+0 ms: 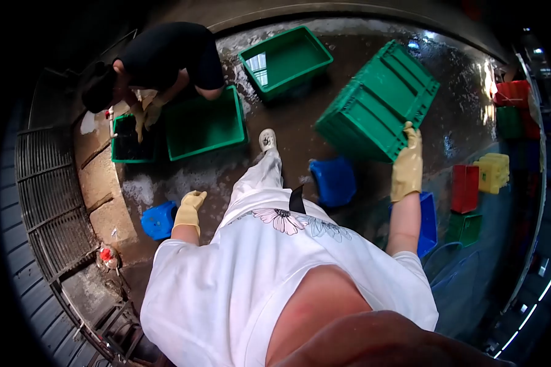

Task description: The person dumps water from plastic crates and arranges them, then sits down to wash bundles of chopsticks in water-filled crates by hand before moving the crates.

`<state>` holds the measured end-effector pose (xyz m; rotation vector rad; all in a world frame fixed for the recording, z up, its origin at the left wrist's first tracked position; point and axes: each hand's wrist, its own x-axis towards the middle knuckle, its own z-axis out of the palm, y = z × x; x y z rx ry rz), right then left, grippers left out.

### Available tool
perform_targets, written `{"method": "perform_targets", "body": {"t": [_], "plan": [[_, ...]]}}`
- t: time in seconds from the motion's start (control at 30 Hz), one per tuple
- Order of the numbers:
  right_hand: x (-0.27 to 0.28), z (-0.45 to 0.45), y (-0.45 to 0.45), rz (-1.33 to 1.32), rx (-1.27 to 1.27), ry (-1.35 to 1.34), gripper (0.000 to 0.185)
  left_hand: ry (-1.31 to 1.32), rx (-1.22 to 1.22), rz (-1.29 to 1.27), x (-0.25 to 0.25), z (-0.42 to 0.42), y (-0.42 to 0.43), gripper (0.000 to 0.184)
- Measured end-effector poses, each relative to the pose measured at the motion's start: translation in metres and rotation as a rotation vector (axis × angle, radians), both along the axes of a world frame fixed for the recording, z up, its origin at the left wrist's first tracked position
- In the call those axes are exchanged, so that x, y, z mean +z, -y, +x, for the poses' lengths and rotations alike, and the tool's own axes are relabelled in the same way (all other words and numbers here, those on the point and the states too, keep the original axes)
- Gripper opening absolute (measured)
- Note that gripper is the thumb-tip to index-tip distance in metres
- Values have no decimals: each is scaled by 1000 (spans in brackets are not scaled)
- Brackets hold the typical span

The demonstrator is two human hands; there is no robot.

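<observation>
My right hand (pixel 408 160), in a cream rubber glove, grips the edge of a large green plastic crate (pixel 379 101). The crate is tilted, its ribbed outer side facing me. My left hand (pixel 190 207), gloved alike, hangs at my left side with the fingers curled in and nothing visible in them. Beside it on the floor stands a small blue plastic piece (pixel 158 221), like a low stool. A second blue one (pixel 333 182) lies between my legs and the green crate.
At the left, a bent-over co-worker (pixel 165 58) in gloves reaches into a dark-filled green tub (pixel 114 142). Next to it is another green tub (pixel 243 119). One holding water (pixel 324 49) stands ahead on the wet floor (pixel 288 125). Red (pixel 465 188) and yellow crates (pixel 493 173) stand right.
</observation>
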<state>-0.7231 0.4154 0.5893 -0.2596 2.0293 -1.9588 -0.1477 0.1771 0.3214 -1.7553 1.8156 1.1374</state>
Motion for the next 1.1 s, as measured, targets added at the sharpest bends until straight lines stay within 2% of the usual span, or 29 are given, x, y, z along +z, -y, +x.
{"method": "perform_targets", "body": {"t": [0.07,0.13,0.27,0.3,0.37,0.4,0.43,0.47,0.5,0.6,0.67,0.7,0.73,0.77,0.8,0.87,0.9,0.93,1.0,1.03,1.07,1.1], "plan": [[-34,-23,38,-191,63,105,24,-32,3,-8,-27,-15,13,49],[-137,-94,76,-415,16,224,25,44,-19,97,-30,-42,32,50],[-94,-79,203,-326,14,565,27,-63,51,149,-43,-76,77,49],[-117,-94,226,-473,36,671,28,-93,31,102,-41,-85,92,47],[-118,-101,280,-476,43,764,29,-176,153,78,-31,-102,126,44],[-121,-103,304,-489,32,839,31,-205,293,104,-34,-104,141,45],[-131,-109,314,-496,93,970,39,-269,364,1,-26,-110,144,47],[-134,-112,331,-473,100,990,39,-237,402,6,3,-127,158,47],[-134,-112,348,-531,122,1066,43,-235,445,-9,10,-133,165,46],[-150,-124,394,-585,177,1209,48,-250,592,-27,17,-147,152,43],[-186,-139,404,-678,202,1337,37,-256,708,-41,17,-152,120,41],[-186,-137,406,-577,215,1275,40,-210,733,4,15,-154,99,40],[-216,-149,404,-535,264,1314,40,-170,771,46,16,-161,78,40],[-266,-174,402,-689,317,1553,43,-109,879,113,26,-173,53,39],[-295,-184,417,-837,349,1815,47,-161,874,-6,26,-181,17,41],[-256,-177,409,-913,-137,2530,49,-74,896,-39,37,-207,-52,47],[-259,-176,410,-854,-148,2588,49,-32,862,11,32,-220,-90,47],[-259,-176,410,-612,146,2252,51,72,836,120,35,-241,-121,49],[-262,-179,408,-206,638,1477,59,92,864,300,56,-291,-162,49],[-265,-185,411,-32,839,1047,63,81,930,249,49,-313,-189,38],[-301,-199,410,24,890,1101,67,31,1045,321,58,-336,-198,34],[-298,-201,415,73,878,1119,67,-11,1138,340,64,-357,-208,33]]}}
